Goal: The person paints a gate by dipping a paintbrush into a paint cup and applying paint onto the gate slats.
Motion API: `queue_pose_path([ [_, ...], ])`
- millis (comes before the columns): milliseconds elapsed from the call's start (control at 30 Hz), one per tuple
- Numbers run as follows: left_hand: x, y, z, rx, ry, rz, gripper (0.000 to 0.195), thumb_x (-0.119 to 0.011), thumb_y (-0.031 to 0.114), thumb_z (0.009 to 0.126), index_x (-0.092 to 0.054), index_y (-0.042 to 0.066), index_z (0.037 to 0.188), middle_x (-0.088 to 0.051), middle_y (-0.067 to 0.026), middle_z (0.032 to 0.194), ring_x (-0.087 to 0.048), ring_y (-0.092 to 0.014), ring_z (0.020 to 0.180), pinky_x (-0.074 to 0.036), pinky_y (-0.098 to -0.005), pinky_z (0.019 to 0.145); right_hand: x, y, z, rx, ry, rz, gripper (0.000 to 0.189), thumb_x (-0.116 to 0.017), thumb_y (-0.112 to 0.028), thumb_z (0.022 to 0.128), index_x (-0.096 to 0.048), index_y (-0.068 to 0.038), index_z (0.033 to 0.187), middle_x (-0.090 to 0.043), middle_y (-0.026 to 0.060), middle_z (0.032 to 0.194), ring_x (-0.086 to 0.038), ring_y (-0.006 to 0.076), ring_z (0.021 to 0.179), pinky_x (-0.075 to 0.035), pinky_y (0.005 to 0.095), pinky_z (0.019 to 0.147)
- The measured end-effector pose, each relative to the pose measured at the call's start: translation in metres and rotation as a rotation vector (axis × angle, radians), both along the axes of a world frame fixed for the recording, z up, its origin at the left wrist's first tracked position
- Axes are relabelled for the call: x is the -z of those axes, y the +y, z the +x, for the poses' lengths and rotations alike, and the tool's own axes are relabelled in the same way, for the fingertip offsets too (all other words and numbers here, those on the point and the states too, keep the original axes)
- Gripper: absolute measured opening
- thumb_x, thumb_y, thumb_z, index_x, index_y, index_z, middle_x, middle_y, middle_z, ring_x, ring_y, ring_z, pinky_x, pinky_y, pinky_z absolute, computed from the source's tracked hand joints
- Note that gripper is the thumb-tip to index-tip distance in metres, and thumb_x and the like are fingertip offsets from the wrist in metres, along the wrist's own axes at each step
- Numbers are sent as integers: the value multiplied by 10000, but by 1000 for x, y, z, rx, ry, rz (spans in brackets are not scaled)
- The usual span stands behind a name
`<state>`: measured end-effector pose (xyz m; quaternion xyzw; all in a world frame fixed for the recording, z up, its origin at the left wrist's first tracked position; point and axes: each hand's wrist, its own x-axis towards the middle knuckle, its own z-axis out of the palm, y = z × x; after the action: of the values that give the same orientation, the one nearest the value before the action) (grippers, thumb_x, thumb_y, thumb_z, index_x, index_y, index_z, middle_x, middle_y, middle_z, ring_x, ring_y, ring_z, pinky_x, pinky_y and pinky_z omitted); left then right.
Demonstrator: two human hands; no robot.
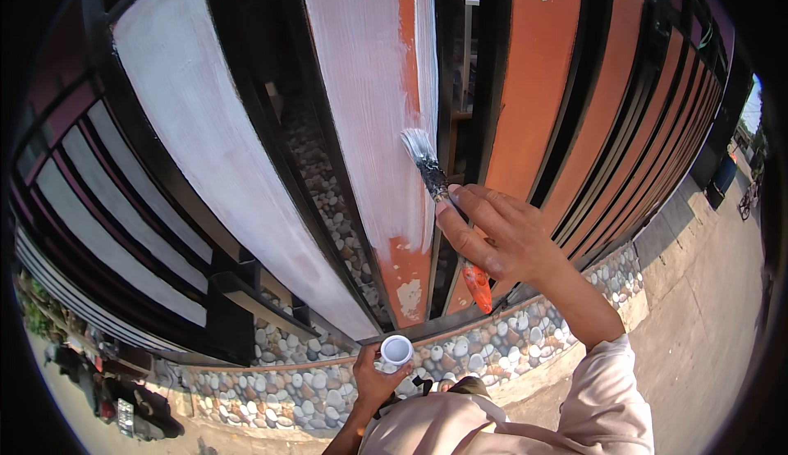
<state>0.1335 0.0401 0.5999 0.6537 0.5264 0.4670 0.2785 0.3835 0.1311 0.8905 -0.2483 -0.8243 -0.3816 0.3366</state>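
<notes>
My right hand (498,227) grips a paintbrush (474,282) with an orange-tipped handle. Its white-coated bristles touch a wide fence slat (369,86), mostly covered in thin white paint. Orange shows on that slat in a strip at the upper right and at its lower end, where pale chipped patches appear. Low in front of my body, my left hand (372,378) holds a small white cup (396,350) of pale paint by its sides. Left of the wide slat stands a white-coated slat (203,129); to the right is an orange slat (535,86).
Black metal fence bars (246,86) run between the slats. A pebble-faced low wall (289,396) lies under the fence, with pavement (689,344) beyond at right. A parked motorcycle (132,418) is at lower left. More orange slats curve away to the right.
</notes>
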Motion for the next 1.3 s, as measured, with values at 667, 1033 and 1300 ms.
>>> queue_pose_path([
  [667,-5,3,-4,-9,57,38,546,-929,215,642,-638,4,1053,-712,-141,958,-715,-243,873,-563,-372,787,-117,11,11,8,-35,111,294,-673,-106,784,-621,-93,1074,-620,47,970,-647,202,861,-540,306,611],
  [1033,-7,5,-5,-32,39,48,587,-940,212,601,-636,-10,1051,-682,-157,950,-699,-273,858,-560,-377,769,-60,-4,-3,-37,-271,-124,313,-673,-111,791,-607,-31,1086,-620,96,970,-675,236,889,-577,317,643],
  [1300,3,4,-9,-34,44,6,617,-951,284,616,-621,-15,1043,-697,-157,977,-700,-263,901,-552,-391,812,-169,11,4,-15,-41,35,287,-703,-83,766,-631,-113,1042,-603,23,911,-641,215,840,-526,331,597],
])
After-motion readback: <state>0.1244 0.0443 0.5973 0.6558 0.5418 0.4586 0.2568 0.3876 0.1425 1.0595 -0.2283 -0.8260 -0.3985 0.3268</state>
